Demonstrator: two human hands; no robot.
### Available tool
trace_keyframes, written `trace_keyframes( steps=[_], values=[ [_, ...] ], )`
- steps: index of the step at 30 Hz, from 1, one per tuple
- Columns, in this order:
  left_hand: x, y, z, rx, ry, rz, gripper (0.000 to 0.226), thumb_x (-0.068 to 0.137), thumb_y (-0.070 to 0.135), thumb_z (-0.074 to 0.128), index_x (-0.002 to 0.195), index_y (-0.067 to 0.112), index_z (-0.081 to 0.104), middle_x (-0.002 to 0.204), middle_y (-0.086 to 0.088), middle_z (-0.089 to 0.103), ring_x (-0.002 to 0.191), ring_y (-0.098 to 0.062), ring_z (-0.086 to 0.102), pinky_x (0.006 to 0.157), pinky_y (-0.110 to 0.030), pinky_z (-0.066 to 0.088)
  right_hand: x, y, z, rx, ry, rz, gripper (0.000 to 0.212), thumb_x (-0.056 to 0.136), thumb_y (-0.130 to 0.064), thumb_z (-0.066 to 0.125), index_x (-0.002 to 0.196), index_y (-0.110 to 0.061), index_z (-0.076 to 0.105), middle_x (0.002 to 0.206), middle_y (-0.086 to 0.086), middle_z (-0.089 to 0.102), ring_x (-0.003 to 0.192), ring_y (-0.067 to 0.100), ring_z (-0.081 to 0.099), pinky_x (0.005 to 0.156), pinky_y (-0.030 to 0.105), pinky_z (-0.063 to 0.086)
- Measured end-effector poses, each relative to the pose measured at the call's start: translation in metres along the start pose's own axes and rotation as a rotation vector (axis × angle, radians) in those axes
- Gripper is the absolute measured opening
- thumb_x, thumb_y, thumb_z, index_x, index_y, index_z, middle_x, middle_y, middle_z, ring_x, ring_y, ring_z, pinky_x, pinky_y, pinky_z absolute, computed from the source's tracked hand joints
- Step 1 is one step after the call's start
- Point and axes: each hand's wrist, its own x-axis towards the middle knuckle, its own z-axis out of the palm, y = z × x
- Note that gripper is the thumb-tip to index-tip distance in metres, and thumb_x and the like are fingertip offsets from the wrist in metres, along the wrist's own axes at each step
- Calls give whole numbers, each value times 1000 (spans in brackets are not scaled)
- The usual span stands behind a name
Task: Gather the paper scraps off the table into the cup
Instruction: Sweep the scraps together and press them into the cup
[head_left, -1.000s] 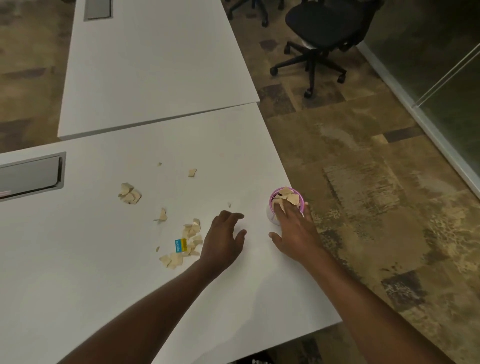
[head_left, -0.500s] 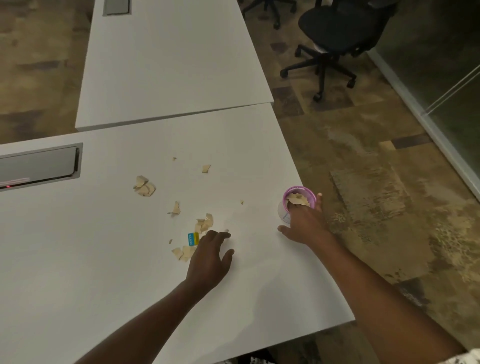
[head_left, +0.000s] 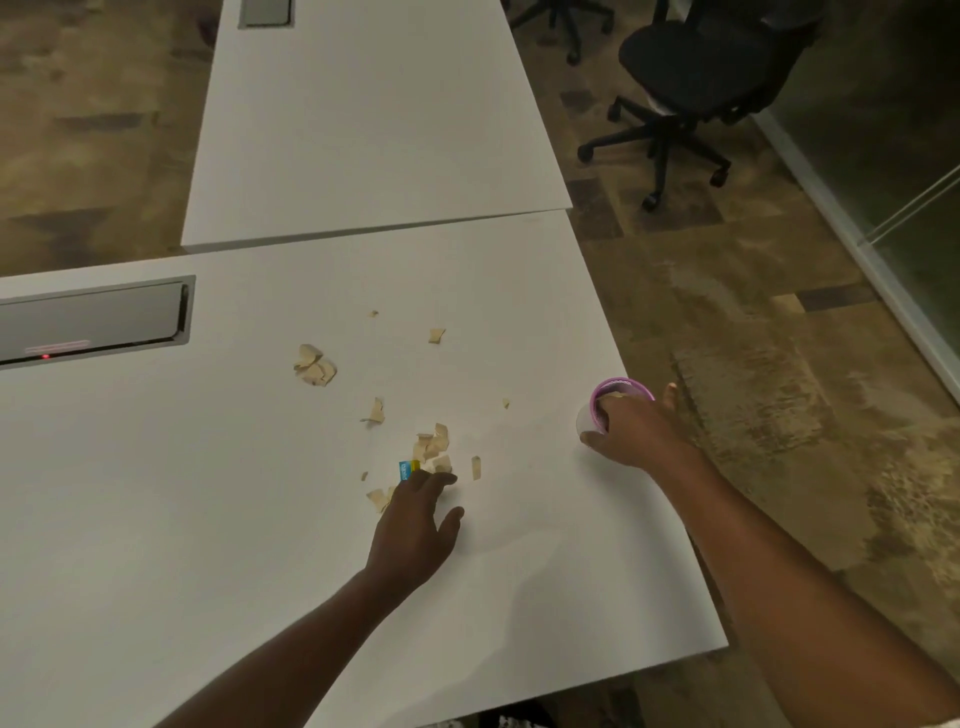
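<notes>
Partly done, I judge: my right hand (head_left: 631, 434) presses fingers into the cup (head_left: 597, 415) at the desk's (head_left: 156, 519) right edge, spread left hand (head_left: 415, 525) reaching the scraps (head_left: 434, 449) left mid-desk.

Left hand (head_left: 413, 527) slid back onto the scraps (head_left: 432, 449).

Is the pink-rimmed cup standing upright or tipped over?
Upright. The cup stands near the table's right edge, its pink rim facing up, with the right hand around it and paper scraps visible inside.
</notes>
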Motion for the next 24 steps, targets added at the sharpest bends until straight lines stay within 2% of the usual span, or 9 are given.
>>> trace_keyframes(
  steps=[4, 7, 10, 12, 14, 16, 18, 24],
  values=[
    [-1, -8, -6, 0, 2, -14, 43, 89, 34, 66, 130, 24, 57, 128, 3, 58, 112, -18, 56, 88, -34, 53, -4, -4, -11, 39, 130, 17, 38, 84, -63, 51, 96, -29, 63, 99, -11, 68, 108, 16, 61, 119, 60, 4],
    [0, -14, -11, 10, 6, -18, 43, 89, 33, 66, 130, 23, 57, 126, 3, 58, 109, -19, 56, 87, -33, 52, -11, -13, -21, 40, 277, 50, 34, 85, -58, 53, 95, -28, 64, 96, -7, 70, 101, 18, 64, 118, 57, 11],
    [1, -23, -16, 34, 15, -24, 42, 88, 32, 67, 128, 22, 58, 123, 2, 58, 107, -20, 57, 85, -33, 52, -22, -32, -23, 119, 486, -3, 37, 85, -51, 59, 106, -22, 67, 99, 0, 72, 95, 23, 68, 109, 49, 34],
    [1, -32, -19, 80, 35, -31, 45, 86, 33, 67, 128, 19, 58, 123, -1, 56, 108, -23, 56, 84, -34, 51, -33, -53, -16, 309, 575, -121, 37, 84, -44, 66, 109, -17, 69, 101, 4, 72, 89, 24, 69, 91, 39, 50],
    [1, -44, -22, 166, 41, -74, 56, 85, 37, 67, 135, 18, 52, 135, -5, 52, 117, -26, 53, 92, -36, 49, -39, -81, -2, 506, 479, -170, 39, 85, -39, 69, 116, -15, 67, 113, 6, 68, 97, 24, 68, 84, 33, 52],
    [0, -59, -25, 254, 37, -132, 73, 84, 45, 65, 146, 16, 40, 152, -12, 38, 135, -31, 42, 106, -40, 42, -38, -105, 16, 590, 291, -121, 48, 87, -38, 67, 127, -14, 60, 126, 7, 60, 109, 24, 63, 92, 31, 48],
    [0, -75, -29, 298, 42, -158, 84, 86, 50, 63, 152, 13, 28, 160, -17, 25, 144, -35, 31, 115, -44, 34, -32, -121, 34, 583, 162, -49, 56, 89, -38, 64, 137, -13, 50, 137, 9, 50, 122, 26, 54, 100, 33, 44],
    [25, -114, -61, 312, 68, -235, 85, 91, 52, 56, 154, 8, 20, 162, -20, 18, 147, -38, 25, 117, -47, 30, -6, -139, 55, 526, 117, 64, 65, 90, -30, 59, 147, -11, 34, 152, 12, 30, 137, 32, 32, 104, 40, 40]
  ],
)
